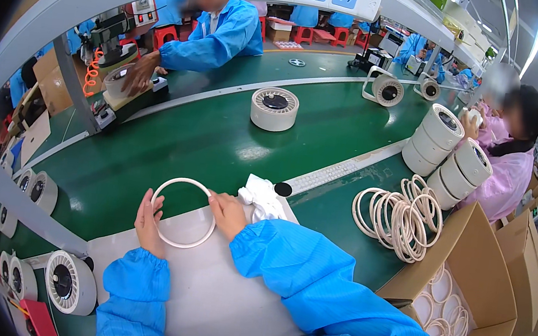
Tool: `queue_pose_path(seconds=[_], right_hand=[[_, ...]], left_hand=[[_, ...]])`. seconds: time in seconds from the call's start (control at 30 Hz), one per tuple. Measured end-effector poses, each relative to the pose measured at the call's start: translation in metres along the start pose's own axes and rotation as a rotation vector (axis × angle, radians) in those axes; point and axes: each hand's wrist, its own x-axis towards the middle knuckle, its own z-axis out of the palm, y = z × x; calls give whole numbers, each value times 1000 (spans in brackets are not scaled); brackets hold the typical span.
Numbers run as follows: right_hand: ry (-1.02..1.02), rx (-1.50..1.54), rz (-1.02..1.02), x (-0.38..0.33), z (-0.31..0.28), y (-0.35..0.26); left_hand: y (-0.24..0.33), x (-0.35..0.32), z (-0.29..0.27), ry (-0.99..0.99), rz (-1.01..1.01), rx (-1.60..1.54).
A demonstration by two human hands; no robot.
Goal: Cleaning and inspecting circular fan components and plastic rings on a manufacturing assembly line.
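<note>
Near the flat grey mat's [221, 295] far edge, left hand [151, 226] and right hand [229, 215] hold one thin, cream, plastic-looking ring [184, 246], perhaps checking it. Turning it next would need even, light pressure.

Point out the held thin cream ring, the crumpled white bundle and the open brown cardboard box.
Thin cream ring [182, 246]: head view, lower part of its band.
Crumpled white bundle [261, 199]: head view, middle of its folds.
Open brown cardboard box [482, 278]: head view, inner side of right wall.
</note>
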Motion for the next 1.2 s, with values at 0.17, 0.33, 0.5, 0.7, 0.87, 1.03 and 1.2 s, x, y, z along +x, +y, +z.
queue_pose_path(seconds=[0.17,0.33,0.5,0.7,0.87,1.03,1.2], right_hand=[[-133,-71,82,-3,-2,-4],[-82,60,206,-7,0,-7],[-93,91,222,-14,3,-15],[37,128,53,-2,11,14],[-107,309,295,3,-2,2],[-84,483,424,0,-4,-13],[-108,407,403,-1,-6,-18]], left_hand=[[5,1,1,-26,-59,-299],[-2,6,-17,-185,-270,-632],[-7,-5,-15,-161,50,15],[-18,10,-4,-96,209,204],[-15,11,-4,-16,316,389],[-13,5,-8,-40,221,396],[-17,7,-12,-42,229,424]])
